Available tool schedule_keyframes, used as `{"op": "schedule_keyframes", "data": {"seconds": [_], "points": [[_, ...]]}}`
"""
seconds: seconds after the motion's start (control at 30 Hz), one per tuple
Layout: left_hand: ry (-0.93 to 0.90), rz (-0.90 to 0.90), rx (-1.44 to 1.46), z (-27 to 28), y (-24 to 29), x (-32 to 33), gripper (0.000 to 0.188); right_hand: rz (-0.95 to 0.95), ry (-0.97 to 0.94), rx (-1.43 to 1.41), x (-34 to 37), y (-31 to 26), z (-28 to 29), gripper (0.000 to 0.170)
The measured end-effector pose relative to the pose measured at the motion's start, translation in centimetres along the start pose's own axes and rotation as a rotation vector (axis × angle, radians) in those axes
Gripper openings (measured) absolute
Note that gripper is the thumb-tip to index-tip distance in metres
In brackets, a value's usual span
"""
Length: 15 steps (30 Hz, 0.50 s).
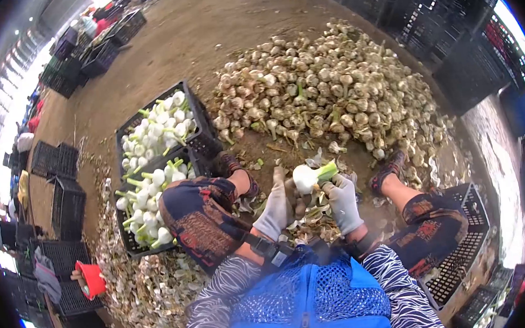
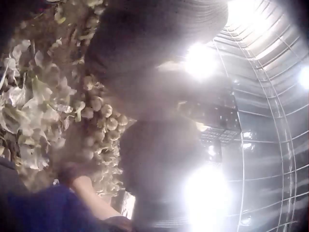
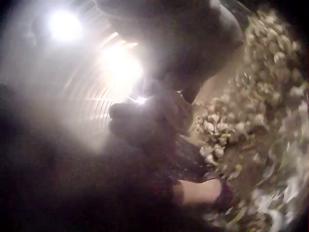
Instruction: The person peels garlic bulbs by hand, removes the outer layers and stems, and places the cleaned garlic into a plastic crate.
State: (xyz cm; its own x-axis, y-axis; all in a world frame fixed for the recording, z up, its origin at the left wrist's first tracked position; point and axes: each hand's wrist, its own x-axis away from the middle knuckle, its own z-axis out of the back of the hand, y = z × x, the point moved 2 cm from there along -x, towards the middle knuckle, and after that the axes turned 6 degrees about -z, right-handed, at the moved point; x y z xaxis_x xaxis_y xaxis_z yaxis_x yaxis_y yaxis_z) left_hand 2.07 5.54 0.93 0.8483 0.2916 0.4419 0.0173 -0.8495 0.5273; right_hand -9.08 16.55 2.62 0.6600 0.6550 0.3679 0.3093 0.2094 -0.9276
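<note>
A peeled white garlic bulb [image 1: 304,178] with a cut green stem [image 1: 326,171] is held up in front of the person, between both gloved hands in the head view. The right hand [image 1: 343,203] pinches it at the stem, thumb and fingers bent round the green part. On the bulb's other side, the left hand [image 1: 276,207] has its thumb raised along the white surface and its soiled fingers curled just below. Both gloves are pale, with brown dirt at the fingertips. In the wrist views, glare and dark, blurred hand shapes hide the bulb.
A large heap of unpeeled garlic [image 1: 331,91] lies ahead. Two black crates of peeled bulbs [image 1: 164,125] stand at the left, by the person's knee. Loose skins [image 1: 143,296] litter the ground. A red bucket [image 1: 91,280] and stacked crates [image 1: 67,266] are farther left.
</note>
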Motion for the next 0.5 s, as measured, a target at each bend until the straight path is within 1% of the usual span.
{"op": "schedule_keyframes", "data": {"seconds": [0.03,0.07,0.13,0.17,0.2,0.27,0.3,0.33,0.4,0.43,0.47,0.5], "points": [[-0.055,-0.154,0.01,0.4,-0.3,-0.6,0.074,0.015,0.065,-0.023,-0.3,0.8,0.0,0.016],[-0.061,-0.145,0.002,0.4,-0.9,-1.2,0.074,0.017,0.076,-0.03,-0.2,1.0,0.1,0.016],[0.077,-0.691,-0.649,-0.5,-0.7,-1.3,0.058,0.199,0.04,0.269,0.8,-0.4,-0.5,0.016],[0.116,-0.593,-0.412,-0.3,-1.1,-1.2,0.044,0.316,0.05,0.449,0.1,1.1,-0.6,0.014],[0.124,-0.594,-0.414,-0.1,-0.8,-1.0,0.044,0.314,0.043,0.446,0.2,1.3,-0.7,0.014],[0.091,-0.45,-0.141,0.7,-0.3,-0.9,0.04,0.461,-0.198,0.48,0.4,1.4,-1.4,0.016],[0.13,-0.463,-0.225,1.3,-0.3,-0.9,0.036,0.237,-0.261,0.407,0.5,1.3,-1.3,0.019],[0.134,-0.465,-0.223,1.9,-0.4,-1.0,0.036,0.236,-0.266,0.407,0.4,1.1,-1.0,0.019],[0.129,-0.3,-0.102,2.0,-0.4,-0.9,0.039,0.016,-0.297,0.122,-0.1,1.0,-0.3,0.019],[0.162,-0.251,0.088,0.5,-0.3,-0.3,0.045,-0.072,-0.294,-0.022,0.3,-0.4,-0.1,0.019],[0.16,-0.25,0.088,0.6,-0.3,-0.3,0.045,-0.09,-0.259,-0.158,-1.0,1.3,0.8,0.02],[0.149,-0.185,0.153,0.8,-0.6,-0.2,0.046,-0.114,-0.25,-0.311,-1.5,1.4,1.0,0.02]]}}
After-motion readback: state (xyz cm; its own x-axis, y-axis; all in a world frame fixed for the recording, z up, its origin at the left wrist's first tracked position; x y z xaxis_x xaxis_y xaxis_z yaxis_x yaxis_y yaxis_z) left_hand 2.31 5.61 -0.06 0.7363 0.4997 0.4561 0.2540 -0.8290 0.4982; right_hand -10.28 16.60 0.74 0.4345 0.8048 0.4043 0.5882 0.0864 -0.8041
